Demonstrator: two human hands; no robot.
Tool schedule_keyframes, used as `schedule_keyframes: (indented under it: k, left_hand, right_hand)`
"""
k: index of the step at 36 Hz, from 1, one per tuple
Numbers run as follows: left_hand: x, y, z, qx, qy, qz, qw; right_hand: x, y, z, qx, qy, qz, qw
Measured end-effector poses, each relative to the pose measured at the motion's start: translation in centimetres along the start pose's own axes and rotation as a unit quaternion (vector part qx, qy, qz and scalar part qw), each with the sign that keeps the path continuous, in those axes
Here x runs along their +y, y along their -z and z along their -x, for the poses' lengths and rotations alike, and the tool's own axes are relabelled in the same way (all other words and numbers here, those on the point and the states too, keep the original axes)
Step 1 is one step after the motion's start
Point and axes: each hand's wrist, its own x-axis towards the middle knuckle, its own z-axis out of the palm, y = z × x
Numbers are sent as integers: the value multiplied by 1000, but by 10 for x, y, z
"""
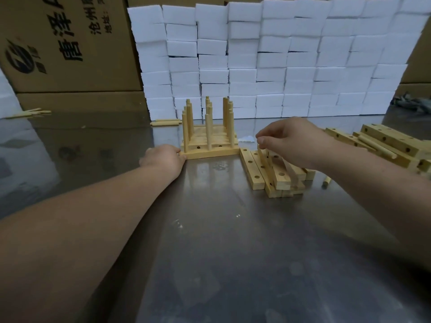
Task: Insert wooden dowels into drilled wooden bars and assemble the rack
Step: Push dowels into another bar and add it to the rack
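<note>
On the steel worktop [221, 229] my right grip [293, 141] pinches one blurred, tilted bar [281, 165] just above the stack of drilled bars [255, 174]. My left grip [163, 158] touches the near-left corner of the rack [210, 153]; its fingers are hidden, so I cannot tell whether it clasps. The rack sits mid-worktop, its dowels [208, 129] standing upright, and behind it rises a wall of white foam blocks [279, 61].

Pale yellow wooden bars [258, 173] — white foam blocks [270, 61] — brown cartons [70, 43].
</note>
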Motion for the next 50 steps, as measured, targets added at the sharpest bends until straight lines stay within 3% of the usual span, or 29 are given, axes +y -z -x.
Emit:
schedule_keyframes:
  k: [15, 22, 28, 32, 38, 44, 50]
  left_hand:
    - [5, -6, -23, 14, -16, -60, 998]
    - [6, -7, -24, 29, -10, -85, 996]
    - [14, 1, 7, 129, -82, -44, 987]
    - [25, 2, 38, 81, -95, 94, 988]
    - [70, -10, 103, -44, -227, 240, 943]
    - [79, -12, 128, -113, -419, 63, 899]
    - [76, -9, 127, -89, -383, 124, 911]
  right_hand:
    - [2, 2, -3, 15, -28, 17, 999]
    - [24, 24, -11, 53, -135, 213, 966]
    - [58, 28, -14, -35, -238, 291, 926]
    - [68, 19, -11, -108, -246, 291, 918]
    - [73, 15, -10, -110, -236, 286, 922]
    - [80, 11, -10, -108, -216, 320, 916]
    - [86, 8, -10, -102, -203, 343, 911]
